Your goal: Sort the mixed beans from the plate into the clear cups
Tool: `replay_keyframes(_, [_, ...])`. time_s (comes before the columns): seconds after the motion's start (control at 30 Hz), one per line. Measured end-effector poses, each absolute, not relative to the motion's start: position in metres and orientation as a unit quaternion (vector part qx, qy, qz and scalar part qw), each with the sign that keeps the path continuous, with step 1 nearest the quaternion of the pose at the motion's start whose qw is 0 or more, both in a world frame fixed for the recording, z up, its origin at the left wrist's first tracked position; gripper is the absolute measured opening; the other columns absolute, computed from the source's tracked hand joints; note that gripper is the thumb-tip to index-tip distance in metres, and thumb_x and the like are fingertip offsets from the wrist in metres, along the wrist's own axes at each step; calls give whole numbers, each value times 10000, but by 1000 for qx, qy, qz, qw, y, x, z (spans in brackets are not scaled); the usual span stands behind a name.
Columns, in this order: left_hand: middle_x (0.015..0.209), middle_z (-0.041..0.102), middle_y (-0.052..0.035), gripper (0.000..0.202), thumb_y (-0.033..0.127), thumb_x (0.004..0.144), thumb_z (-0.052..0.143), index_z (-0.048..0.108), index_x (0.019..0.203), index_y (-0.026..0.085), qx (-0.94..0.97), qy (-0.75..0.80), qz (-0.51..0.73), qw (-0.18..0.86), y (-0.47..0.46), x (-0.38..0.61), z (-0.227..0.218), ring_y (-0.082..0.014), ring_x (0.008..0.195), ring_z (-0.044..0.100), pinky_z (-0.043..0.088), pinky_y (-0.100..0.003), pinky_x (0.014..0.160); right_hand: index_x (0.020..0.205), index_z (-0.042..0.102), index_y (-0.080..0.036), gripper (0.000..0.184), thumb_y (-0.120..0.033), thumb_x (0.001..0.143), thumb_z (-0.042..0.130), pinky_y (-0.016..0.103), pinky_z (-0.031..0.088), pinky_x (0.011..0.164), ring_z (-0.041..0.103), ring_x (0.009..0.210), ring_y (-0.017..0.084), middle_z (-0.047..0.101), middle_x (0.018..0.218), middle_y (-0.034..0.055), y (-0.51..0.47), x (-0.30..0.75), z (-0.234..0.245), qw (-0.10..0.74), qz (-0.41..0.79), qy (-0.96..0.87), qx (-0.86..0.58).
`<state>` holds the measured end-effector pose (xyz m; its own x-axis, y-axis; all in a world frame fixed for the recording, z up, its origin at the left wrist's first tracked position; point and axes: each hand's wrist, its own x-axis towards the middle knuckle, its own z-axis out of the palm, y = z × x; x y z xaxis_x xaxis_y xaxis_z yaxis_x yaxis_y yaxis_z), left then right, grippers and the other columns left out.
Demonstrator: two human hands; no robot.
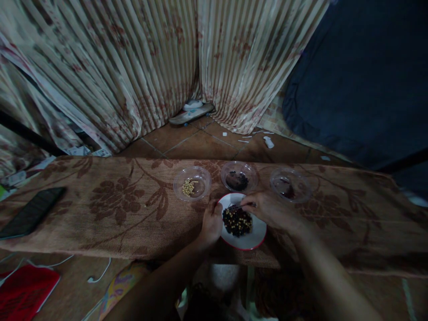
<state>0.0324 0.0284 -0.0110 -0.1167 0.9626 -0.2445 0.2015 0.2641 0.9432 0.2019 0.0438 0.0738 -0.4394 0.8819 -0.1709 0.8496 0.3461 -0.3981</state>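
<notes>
A white plate (pixel 259 229) with a red rim holds a mixed heap of dark and pale yellow beans or seeds (pixel 237 221). My left hand (pixel 211 223) grips the plate's left edge. Over the plate's upper part, my right hand (pixel 267 208) is closed on slim metal tweezers (pixel 236 207), whose tips are at the top of the heap. Just beyond stand three clear plastic bowls: the left bowl (pixel 204 192) has pale yellow seeds (pixel 189 187), the middle bowl (pixel 254 178) has black ones (pixel 239 180), and the right bowl (pixel 302 187) has a few dark red ones (pixel 288 191).
A patterned brown cloth (pixel 117 200) covers the long bench. A dark phone (pixel 31 211) lies at its left end. Behind are striped curtains (pixel 150 58), a skateboard (pixel 190 115) and scraps (pixel 268 142) on the tiled floor. A red bag-like item (pixel 30 290) and white cable (pixel 100 276) lie lower left.
</notes>
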Motion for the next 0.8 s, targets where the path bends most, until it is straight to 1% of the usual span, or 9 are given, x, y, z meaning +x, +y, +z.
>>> replay_keyframes(0.23, [971, 684, -85, 286, 265, 796, 404, 628, 927, 145, 461, 619, 402, 492, 29, 32, -17, -200, 939, 600, 427, -329, 893, 856, 703, -241, 216, -272, 836, 490, 243, 412, 670, 621, 754, 158, 702, 852, 6, 44, 203, 72, 41, 220, -819, -529])
replay_keyframes(0.43, [985, 681, -71, 278, 266, 793, 409, 628, 930, 163, 459, 629, 399, 484, 29, 32, -17, -190, 962, 593, 417, -305, 900, 859, 708, -234, 228, -269, 835, 483, 243, 419, 663, 624, 755, 164, 705, 857, 16, 43, 201, 76, 39, 225, -817, -530])
replay_keyframes(0.63, [963, 688, -68, 287, 264, 797, 403, 633, 939, 167, 468, 629, 393, 480, 28, 33, -12, -194, 936, 602, 422, -325, 899, 862, 714, -238, 233, -260, 835, 483, 242, 413, 661, 620, 746, 161, 703, 849, 18, 42, 201, 77, 32, 213, -821, -529])
replay_keyframes(0.8, [1001, 682, -73, 274, 257, 794, 420, 633, 940, 166, 459, 637, 390, 481, 28, 32, -14, -194, 962, 596, 421, -316, 908, 876, 708, -230, 234, -254, 843, 478, 231, 407, 660, 618, 756, 154, 698, 867, 19, 43, 203, 75, 33, 218, -826, -519])
